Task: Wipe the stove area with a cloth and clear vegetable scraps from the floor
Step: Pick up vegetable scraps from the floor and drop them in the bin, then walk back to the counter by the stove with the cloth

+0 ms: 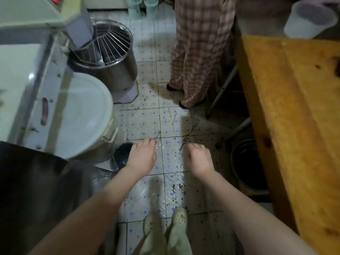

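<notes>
Grimy floor tiles (143, 124) lie below left hand (142, 156) and right hand (198, 158), fingers loosely curled, empty; stepping could smear scraps (184, 141).

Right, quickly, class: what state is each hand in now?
Left hand: open, nothing visible in it.
Right hand: fingers curled under; cannot tell if it holds anything.

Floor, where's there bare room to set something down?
Open tiles run between the white-lidded pot and the wooden table, up to another person's feet. Crowded at left: mixer bowl, black bin; a dark basin sits under the table.
</notes>
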`<state>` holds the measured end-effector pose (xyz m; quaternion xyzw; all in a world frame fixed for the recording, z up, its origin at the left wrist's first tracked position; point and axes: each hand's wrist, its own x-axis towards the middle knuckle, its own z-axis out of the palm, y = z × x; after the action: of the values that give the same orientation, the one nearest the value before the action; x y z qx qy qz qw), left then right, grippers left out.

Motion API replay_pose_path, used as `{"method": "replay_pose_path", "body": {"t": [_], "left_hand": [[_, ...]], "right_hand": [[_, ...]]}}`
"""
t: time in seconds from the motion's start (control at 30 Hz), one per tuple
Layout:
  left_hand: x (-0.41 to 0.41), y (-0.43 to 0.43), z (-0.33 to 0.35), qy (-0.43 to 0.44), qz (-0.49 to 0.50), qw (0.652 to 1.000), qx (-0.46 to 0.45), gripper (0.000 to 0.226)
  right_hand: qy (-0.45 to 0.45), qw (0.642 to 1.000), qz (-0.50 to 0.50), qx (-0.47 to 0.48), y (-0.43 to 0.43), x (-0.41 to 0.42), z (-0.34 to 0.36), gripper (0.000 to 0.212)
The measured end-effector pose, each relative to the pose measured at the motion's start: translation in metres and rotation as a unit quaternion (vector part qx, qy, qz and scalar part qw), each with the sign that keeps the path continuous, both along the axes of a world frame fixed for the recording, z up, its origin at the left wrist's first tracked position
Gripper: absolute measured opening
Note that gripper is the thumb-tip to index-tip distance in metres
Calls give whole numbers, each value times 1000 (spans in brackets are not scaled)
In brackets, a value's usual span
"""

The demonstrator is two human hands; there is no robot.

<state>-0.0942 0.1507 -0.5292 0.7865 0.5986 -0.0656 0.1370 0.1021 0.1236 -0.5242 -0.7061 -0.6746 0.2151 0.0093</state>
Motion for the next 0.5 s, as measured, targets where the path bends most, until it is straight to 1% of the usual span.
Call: {"method": "replay_pose_path", "body": {"t": [0.07, 0.17, 0.33, 0.5], "left_hand": [[-8, 3, 32, -9, 15, 1000, 16, 38], [-22, 8, 75, -17, 26, 999, 28, 38], [-48, 23, 135, -12, 58, 997, 54, 39], [-82, 31, 186, -31, 97, 992, 81, 38]], "right_hand": [[-11, 1000, 18, 19, 7, -1, 33, 31], [-3, 998, 33, 45, 18, -8, 77, 29], [-8, 995, 69, 69, 29, -26, 132, 33], [3, 990, 104, 95, 46, -56, 177, 40]]}}
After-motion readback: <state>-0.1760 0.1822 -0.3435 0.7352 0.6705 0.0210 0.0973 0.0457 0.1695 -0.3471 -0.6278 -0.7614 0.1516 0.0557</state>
